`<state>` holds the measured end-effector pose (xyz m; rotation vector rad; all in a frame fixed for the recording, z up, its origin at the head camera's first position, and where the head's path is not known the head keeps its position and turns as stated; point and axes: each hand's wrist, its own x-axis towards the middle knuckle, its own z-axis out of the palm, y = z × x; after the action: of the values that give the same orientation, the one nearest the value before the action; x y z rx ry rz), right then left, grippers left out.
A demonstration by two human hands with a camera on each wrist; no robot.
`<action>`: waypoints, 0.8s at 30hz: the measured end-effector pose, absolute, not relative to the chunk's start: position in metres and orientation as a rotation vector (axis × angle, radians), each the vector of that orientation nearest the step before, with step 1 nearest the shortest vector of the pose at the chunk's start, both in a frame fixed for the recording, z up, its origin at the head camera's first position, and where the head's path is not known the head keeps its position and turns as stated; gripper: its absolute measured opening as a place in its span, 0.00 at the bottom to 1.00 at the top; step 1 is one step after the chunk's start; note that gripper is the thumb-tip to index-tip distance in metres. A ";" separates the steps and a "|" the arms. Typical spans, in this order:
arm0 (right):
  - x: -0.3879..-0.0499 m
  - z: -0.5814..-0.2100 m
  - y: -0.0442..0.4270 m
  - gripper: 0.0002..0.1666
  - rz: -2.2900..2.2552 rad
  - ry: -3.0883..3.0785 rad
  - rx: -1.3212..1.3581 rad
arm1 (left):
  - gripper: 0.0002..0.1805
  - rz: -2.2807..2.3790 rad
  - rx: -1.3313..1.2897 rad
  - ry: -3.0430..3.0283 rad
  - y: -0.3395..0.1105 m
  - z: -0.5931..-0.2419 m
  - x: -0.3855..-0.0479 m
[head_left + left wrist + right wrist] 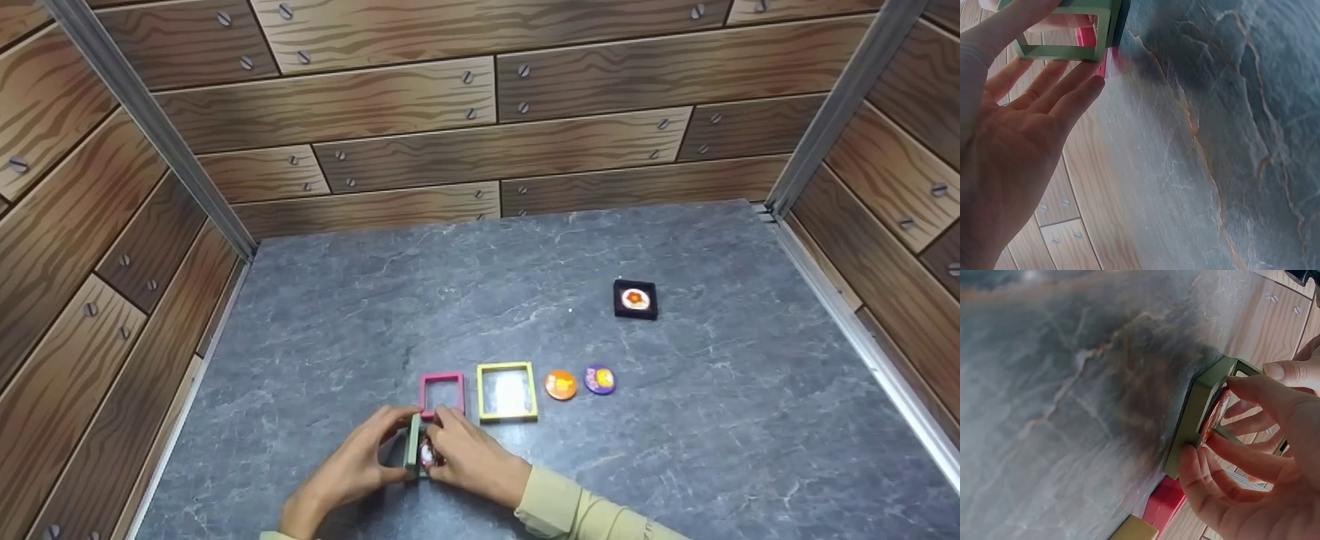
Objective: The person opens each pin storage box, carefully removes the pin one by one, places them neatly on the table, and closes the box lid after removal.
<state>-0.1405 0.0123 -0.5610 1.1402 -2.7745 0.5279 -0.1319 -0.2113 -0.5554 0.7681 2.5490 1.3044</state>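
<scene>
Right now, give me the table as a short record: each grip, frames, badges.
left grip: holds green frame
right grip: pinches red-edged badge at green frame
lying flat: pink frame, yellow frame
loose badges: orange badge, purple badge, right of yellow frame
set apart: black frame, flower badge inside
surface: grey table

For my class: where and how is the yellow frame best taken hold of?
Probably by the outer near and far sides of the yellow frame, from above: it lies flat, with the pink frame close on its left and the orange badge close on its right. The right hand, nearest it, is busy at the green frame.
</scene>
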 end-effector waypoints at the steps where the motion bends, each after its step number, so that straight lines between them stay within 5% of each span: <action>1: -0.140 -0.561 0.012 0.18 0.523 -2.770 1.139 | 0.45 1.307 0.770 2.547 -0.211 -0.555 -0.132; 24: -0.132 -0.560 0.026 0.23 0.733 -2.781 1.096 | 0.46 1.279 0.784 2.564 -0.212 -0.555 -0.132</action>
<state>-0.1315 0.0264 -0.5604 1.0964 -2.7815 0.7334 -0.1316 -0.2125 -0.5546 0.7842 2.5640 1.2793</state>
